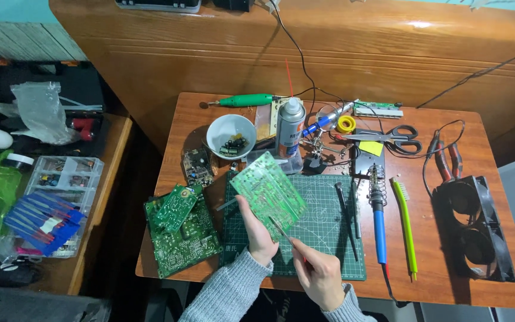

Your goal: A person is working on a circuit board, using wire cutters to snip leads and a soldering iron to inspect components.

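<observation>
My left hand (257, 234) holds a green circuit board (267, 192) tilted up over the green cutting mat (329, 238), solder side toward me. My right hand (319, 275) grips thin metal tweezers (282, 232) whose tip touches the lower part of that board. Both sleeves are grey knit. Two more green circuit boards (181, 232) lie stacked at the left of the mat, and a small dark board (197, 166) lies above them.
On the small wooden table stand a white bowl (231, 136) of small parts, a spray can (290, 126), a blue-handled soldering iron (378, 220), a yellow-green brush (406, 226), scissors (388, 136), pliers (445, 158) and a black double fan (475, 229). A parts organiser (61, 191) sits left.
</observation>
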